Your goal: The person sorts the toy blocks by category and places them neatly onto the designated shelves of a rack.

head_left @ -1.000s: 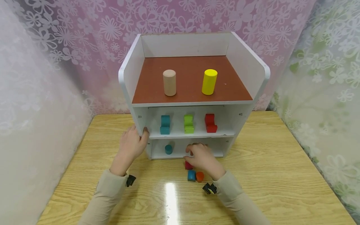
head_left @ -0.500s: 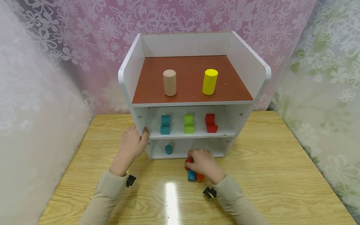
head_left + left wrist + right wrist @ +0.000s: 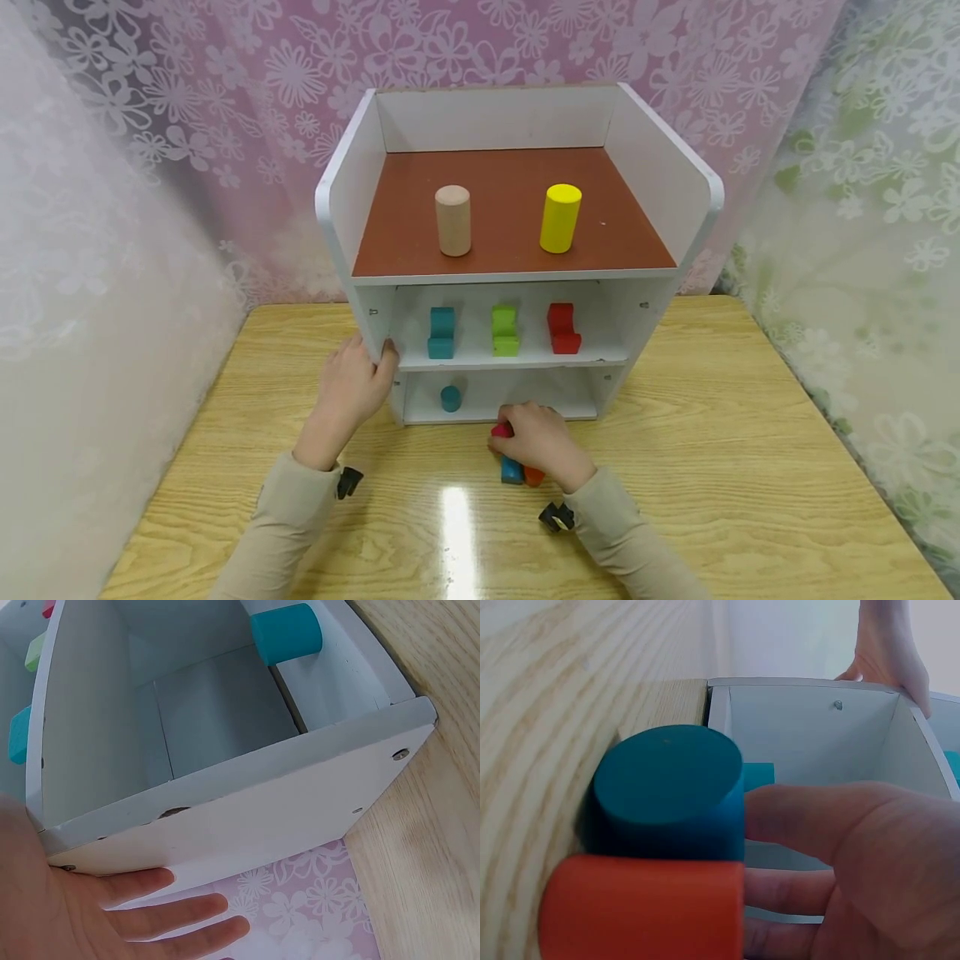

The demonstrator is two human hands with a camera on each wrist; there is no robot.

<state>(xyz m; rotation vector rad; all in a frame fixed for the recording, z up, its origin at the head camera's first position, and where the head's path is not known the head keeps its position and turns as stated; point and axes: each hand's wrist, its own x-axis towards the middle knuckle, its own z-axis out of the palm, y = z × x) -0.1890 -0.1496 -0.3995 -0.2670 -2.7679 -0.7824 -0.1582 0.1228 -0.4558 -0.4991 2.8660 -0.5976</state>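
My left hand (image 3: 354, 379) holds the left side panel of a small white shelf unit (image 3: 486, 362). Its thumb lies over the front edge, while the fingers stretch along the outside in the left wrist view. Just before the bottom shelf, my right hand (image 3: 542, 437) pinches a red block (image 3: 500, 431), mostly covered by the fingers. Under that hand, a blue cylinder (image 3: 667, 776) and an orange-red cylinder (image 3: 641, 907) lie side by side on the table. A teal cylinder (image 3: 450, 398) stands on the bottom shelf, at the left.
On the middle shelf sit a teal notched block (image 3: 441, 333), a green one (image 3: 505, 332) and a red one (image 3: 563, 329). The brown top bears a plain wooden cylinder (image 3: 453, 221) and a yellow cylinder (image 3: 560, 218). Everything stands on a wooden table (image 3: 720, 467).
From the bottom shelf's front, my right hand has come down toward me and taken hold of the red block. The left hand has stayed on the panel.
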